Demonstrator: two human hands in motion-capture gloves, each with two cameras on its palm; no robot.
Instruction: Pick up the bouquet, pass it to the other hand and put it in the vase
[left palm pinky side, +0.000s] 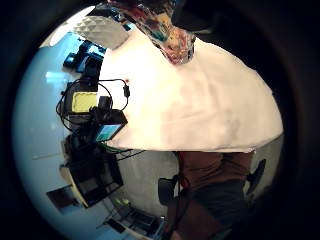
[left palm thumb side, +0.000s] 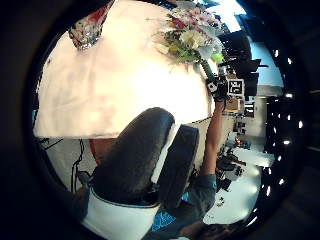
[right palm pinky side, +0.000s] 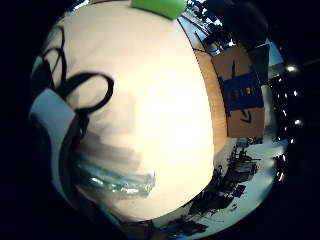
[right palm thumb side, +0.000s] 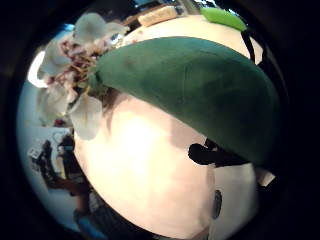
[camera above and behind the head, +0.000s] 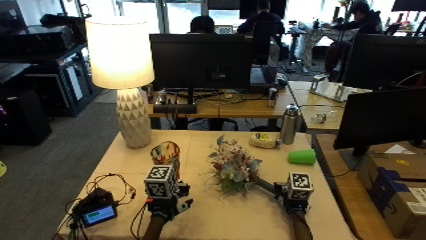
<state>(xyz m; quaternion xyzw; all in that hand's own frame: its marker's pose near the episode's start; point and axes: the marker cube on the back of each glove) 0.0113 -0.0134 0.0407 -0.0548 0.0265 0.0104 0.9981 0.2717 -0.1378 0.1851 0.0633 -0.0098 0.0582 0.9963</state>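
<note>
Outside view: my right hand (camera above and behind the head: 297, 192) grips the green-wrapped stem of the white-and-pink flower bouquet (camera above and behind the head: 233, 167), lifting it for transfer; my left hand (camera above and behind the head: 165, 199) waits with relaxed, empty fingers beside the multicoloured patterned vase (camera above and behind the head: 166, 153) on the beige tablecloth (camera above and behind the head: 219, 220), office desks behind. Right thumb view: the stem wrap fills my palm.

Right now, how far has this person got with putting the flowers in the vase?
Done: the bouquet is picked up, its green stem gripped by the right hand above the table. In hand: it seems about to be passed, while the left hand holds nothing. Left: the handover, then placing it in the vase, which stands without flowers.
</note>
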